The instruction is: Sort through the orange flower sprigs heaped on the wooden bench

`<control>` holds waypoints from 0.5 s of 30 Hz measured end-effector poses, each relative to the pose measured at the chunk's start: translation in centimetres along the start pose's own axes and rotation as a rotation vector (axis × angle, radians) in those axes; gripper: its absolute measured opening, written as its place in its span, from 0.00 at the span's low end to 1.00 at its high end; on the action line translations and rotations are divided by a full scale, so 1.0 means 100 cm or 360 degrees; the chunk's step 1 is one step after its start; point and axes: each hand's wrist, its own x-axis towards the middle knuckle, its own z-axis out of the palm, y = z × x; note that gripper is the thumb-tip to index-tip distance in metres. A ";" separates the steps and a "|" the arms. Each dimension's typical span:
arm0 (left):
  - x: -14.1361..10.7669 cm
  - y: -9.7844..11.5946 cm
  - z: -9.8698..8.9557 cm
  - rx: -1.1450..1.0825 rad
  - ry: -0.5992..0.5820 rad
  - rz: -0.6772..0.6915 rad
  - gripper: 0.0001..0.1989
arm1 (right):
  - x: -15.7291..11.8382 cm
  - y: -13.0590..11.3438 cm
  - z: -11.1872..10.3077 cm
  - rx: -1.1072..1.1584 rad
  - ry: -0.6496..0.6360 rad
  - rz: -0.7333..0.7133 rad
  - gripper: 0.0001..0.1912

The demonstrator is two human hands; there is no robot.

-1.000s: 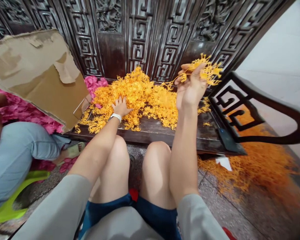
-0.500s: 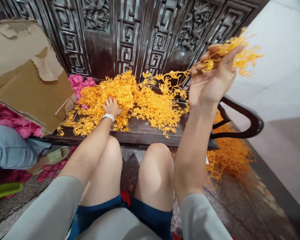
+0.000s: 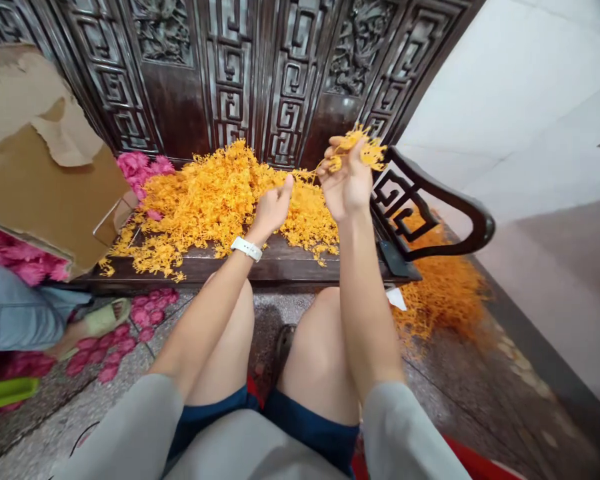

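Note:
My right hand (image 3: 347, 183) is raised above the right part of the bench, its fingers and thumb closed on a yellow artificial flower spray (image 3: 373, 153). Yellow blossoms stick out past the thumb, and a thin stem runs left from the fingers. Close to that stem is my left hand (image 3: 274, 208), back towards me and thumb pointing up. Its other fingers are mostly hidden, so whether they grip the stem cannot be seen. A white band (image 3: 247, 249) circles the left wrist. Behind and below both hands lies a heap of yellow flower sprays (image 3: 205, 200) on the dark wooden bench (image 3: 300, 270).
A torn cardboard box (image 3: 35, 180) stands at left, with pink flowers (image 3: 140, 170) beside it. Another person's jeans leg (image 3: 20, 310) is at far left. The carved backrest (image 3: 177, 107) and curved armrest (image 3: 473, 213) bound the bench. Orange strands (image 3: 440, 300) lie beyond the armrest.
My left hand has lifted off the yellow heap and moved right, towards the stem. My right hand has come down and inward, still holding the spray. The view has shifted slightly.

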 end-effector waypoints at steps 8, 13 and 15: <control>0.013 -0.024 0.023 -0.0346 -0.0073 -0.0221 0.15 | -0.006 0.045 -0.049 -0.0270 -0.0078 0.0350 0.46; 0.021 -0.039 0.035 -0.0129 0.0137 -0.0210 0.17 | -0.010 0.060 -0.070 -0.0407 -0.0290 0.0573 0.45; 0.026 -0.044 0.037 -0.0102 0.0185 -0.0156 0.17 | -0.010 0.065 -0.075 -0.0424 -0.0281 0.0554 0.39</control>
